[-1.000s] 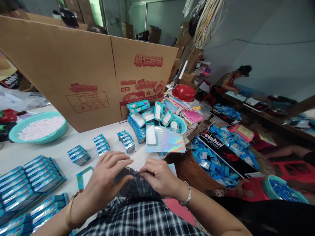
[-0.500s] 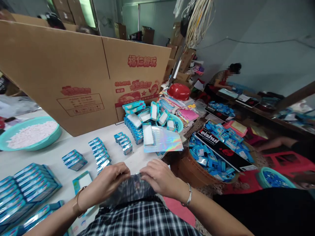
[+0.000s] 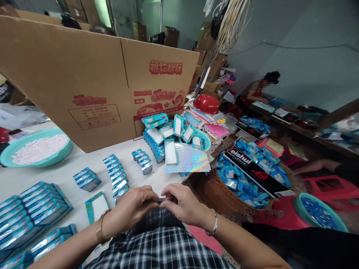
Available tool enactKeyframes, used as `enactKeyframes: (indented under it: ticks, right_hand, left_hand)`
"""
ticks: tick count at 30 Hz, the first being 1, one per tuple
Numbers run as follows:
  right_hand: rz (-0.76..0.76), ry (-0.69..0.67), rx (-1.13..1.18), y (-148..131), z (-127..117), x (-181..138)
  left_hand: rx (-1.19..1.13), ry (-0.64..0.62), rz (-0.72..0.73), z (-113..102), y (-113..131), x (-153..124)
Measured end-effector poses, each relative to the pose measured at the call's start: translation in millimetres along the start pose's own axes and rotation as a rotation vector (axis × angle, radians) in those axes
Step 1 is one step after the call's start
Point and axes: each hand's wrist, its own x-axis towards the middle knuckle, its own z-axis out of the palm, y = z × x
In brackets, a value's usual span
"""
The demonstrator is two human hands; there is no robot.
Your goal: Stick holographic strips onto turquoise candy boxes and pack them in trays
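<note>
My left hand (image 3: 137,204) and my right hand (image 3: 183,203) meet in front of my plaid clothing, fingers closed. Between the fingertips they pinch the gathered edge of a see-through plastic sheet or bag (image 3: 158,217); most of it blends with the checked cloth behind. Left of the hands, a blue-edged flat box with a white inside (image 3: 98,207) lies on the table. Just beyond my left hand runs a row of small blue boxes (image 3: 116,173). A shorter row of blue boxes (image 3: 142,161) stands farther off. Past my right hand, a shiny iridescent sheet (image 3: 192,158) lies under a white-faced box (image 3: 170,151).
A large cardboard carton (image 3: 95,89) stands across the table's back. Stacked blue boxes (image 3: 36,209) and a teal basin of white pieces (image 3: 39,147) are at left. A drum of blue packets (image 3: 252,175), a red bowl (image 3: 206,104) and a seated person (image 3: 256,89) are at right.
My hands have drawn closer together, fingertips now nearly touching. The plastic between them has bunched up and shows less than before. The view has shifted slightly.
</note>
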Motion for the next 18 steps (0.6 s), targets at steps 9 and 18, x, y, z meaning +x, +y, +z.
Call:
enactKeyframes:
  ticks: [9, 18]
  right_hand:
    - [-0.071, -0.076, -0.092, 1, -4, 7]
    - [-0.082, -0.087, -0.092, 0, -3, 14]
  left_hand:
    - [-0.191, -0.074, -0.024, -12, -12, 0]
    - [-0.015, 0.043, -0.014, -4, -9, -8]
